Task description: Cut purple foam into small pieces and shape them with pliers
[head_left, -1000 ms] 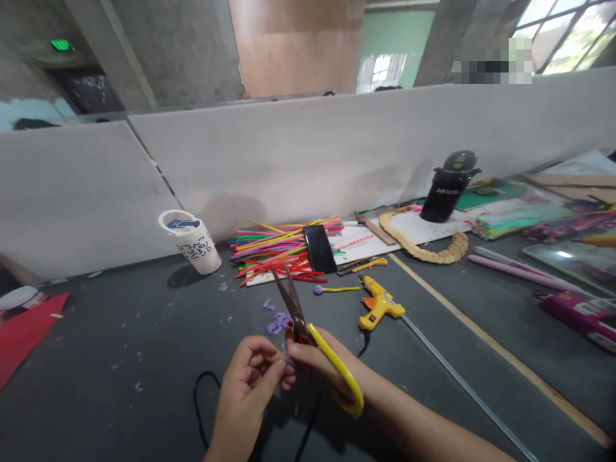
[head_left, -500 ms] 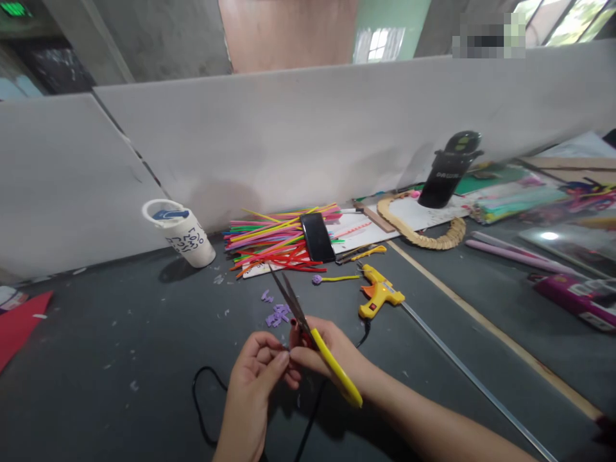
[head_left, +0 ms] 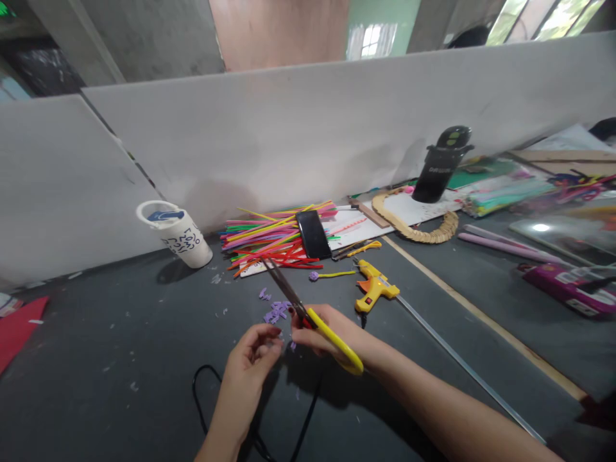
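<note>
The right hand (head_left: 332, 319) has its grip closed around the scissors (head_left: 337, 343), their blades slightly parted and pointing away over the surface (head_left: 96, 385). A small purple piece (head_left: 293, 345) shows just below its fingertips; whether they pinch it or it is loose I cannot tell. The left hand (head_left: 245, 366) is beside it, apart from the scissors, with fingers curled and the thumb close to them; whether that grip holds anything is also hidden. A black cable (head_left: 195, 385) loops on the surface near the left wrist. Just beyond the hands lies a loose cluster of purple clippings (head_left: 276, 313), evidently cut already, with a few more slightly apart from it. Farther on, a yellow stem (head_left: 337, 275) ends in a purple ball (head_left: 314, 276), which looks complete, while the clippings are unattached; how much remains to be cut cannot be judged. To the right of this stem is a yellow glue gun (head_left: 378, 289), lying on its side, with a long clear stick (head_left: 447, 346) running from its back. Behind are a bundle of colored stems (head_left: 262, 236), apparently at full length, with a phone (head_left: 314, 234) on its right part, a white cup (head_left: 192, 247) to the left, a curved tan strip (head_left: 433, 236) to the right, and a black bottle (head_left: 436, 176) near the white partition (head_left: 289, 128).
</note>
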A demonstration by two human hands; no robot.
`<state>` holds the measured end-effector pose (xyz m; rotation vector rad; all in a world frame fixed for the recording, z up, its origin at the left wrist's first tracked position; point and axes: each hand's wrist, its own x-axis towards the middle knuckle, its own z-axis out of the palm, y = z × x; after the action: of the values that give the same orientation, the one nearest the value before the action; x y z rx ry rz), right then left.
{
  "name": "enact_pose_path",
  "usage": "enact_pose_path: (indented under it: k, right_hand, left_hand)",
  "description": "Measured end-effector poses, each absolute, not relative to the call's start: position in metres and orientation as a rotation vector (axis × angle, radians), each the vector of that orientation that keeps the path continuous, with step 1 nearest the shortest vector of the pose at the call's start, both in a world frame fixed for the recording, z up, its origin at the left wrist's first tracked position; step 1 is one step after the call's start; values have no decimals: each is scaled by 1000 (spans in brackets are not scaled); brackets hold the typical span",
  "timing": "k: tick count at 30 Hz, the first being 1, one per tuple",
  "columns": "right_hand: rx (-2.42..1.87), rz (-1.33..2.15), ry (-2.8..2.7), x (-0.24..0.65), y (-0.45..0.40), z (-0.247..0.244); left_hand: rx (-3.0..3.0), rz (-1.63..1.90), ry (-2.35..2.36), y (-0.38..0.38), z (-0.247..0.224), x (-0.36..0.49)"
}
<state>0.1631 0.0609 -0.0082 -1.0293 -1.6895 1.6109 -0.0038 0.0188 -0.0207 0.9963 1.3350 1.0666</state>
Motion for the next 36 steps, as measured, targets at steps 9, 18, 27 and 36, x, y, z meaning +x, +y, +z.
enact_pose_path:
  k: [9,18,27,36]
  right_hand:
    - [-1098,1395,-1991,158,68,-3]
    - [-1114,1279,-2040,160,71,-2]
    - [-1339,1028,-1960,164,69,-22]
    - [-1301,1041,-2131,154,44,-9]
  left_hand:
    - [956,965,1306,20,-16,6]
    - [927,982,1296,30,-12,9]
    - [813,1207,1330,32,-23,2]
    - [686,1394,1290,23,-14,-1]
